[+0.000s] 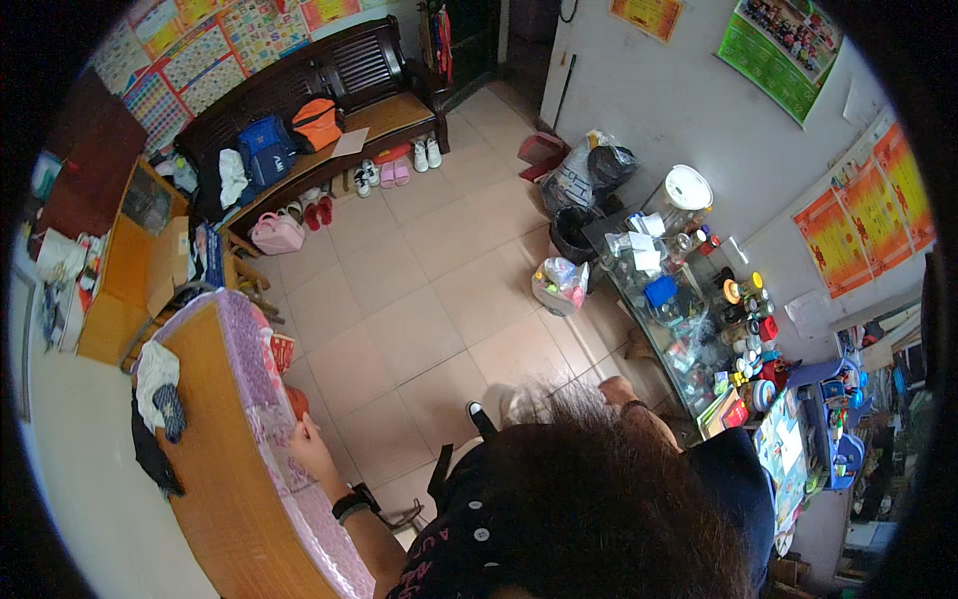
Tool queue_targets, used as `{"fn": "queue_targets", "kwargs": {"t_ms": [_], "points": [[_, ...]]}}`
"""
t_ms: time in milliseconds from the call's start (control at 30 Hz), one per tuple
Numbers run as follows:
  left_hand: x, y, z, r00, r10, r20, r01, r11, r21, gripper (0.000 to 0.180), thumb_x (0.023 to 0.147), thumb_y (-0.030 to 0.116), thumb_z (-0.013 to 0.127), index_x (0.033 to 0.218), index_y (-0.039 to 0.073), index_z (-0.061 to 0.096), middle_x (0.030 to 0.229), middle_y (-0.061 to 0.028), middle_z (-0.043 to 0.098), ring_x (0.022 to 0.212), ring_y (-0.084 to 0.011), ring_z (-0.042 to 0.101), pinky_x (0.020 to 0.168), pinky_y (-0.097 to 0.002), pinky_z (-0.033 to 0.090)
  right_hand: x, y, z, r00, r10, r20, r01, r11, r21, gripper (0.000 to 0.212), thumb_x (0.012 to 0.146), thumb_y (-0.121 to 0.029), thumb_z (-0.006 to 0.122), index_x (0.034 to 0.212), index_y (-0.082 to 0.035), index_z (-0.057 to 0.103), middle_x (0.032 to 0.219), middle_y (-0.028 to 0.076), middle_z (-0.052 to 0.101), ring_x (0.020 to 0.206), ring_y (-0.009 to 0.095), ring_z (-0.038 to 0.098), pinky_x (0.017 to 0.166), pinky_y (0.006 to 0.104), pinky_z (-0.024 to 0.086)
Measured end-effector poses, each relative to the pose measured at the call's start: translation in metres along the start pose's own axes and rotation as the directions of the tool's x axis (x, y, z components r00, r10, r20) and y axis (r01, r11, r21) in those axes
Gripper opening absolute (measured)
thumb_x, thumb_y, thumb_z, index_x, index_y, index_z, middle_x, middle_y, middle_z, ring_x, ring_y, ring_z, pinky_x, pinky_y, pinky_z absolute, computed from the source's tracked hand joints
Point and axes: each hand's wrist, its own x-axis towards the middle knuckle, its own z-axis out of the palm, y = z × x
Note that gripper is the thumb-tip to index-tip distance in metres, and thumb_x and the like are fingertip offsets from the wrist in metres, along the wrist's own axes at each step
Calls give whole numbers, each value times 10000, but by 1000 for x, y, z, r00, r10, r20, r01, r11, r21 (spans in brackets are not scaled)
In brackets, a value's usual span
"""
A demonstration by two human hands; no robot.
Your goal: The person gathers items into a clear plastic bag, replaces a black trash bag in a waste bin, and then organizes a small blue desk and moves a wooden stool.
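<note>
My left hand [309, 446] is at the edge of a purple patterned cover [269, 424] that lies along a long wooden board [220, 469]. Its fingers look curled; what they hold, if anything, is too small to make out. A dark band circles that wrist. Just beyond the fingers is a reddish-brown rounded thing [296, 401]. My right hand [617, 389] hangs low over the tiled floor, left of a cluttered glass-topped table [654, 344]. Its fingers are partly hidden and small, so their state is unclear. Dark hair and a dark top fill the lower middle.
Jars [748, 329] and packets crowd the table at right. A bag-lined bin [561, 285] and full plastic bags [579, 175] stand beside it. A dark wooden bench [289, 130] at the back bears backpacks [267, 148]; shoes [369, 178] and a pink bag [276, 233] lie by it.
</note>
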Motion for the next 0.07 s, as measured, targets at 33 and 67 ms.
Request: {"fn": "queue_targets", "kwargs": {"t_ms": [33, 67], "points": [[30, 1, -5, 997, -74, -7, 74, 997, 12, 417, 925, 294, 582, 621, 9, 571, 562, -124, 577, 484, -209, 517, 494, -359, 380, -75, -85, -8, 999, 28, -40, -21, 983, 183, 166, 798, -155, 677, 903, -31, 709, 694, 109, 665, 587, 222, 635, 529, 386, 563], [74, 41, 6, 994, -98, 47, 101, 993, -64, 418, 921, 284, 591, 604, 11, 566, 582, -136, 590, 507, -206, 533, 505, -368, 389, -61, -74, -12, 997, 68, -29, -62, 984, 168, 133, 802, -171, 676, 866, -64, 723, 767, 117, 680, 605, 215, 631, 542, 427, 573]]}}
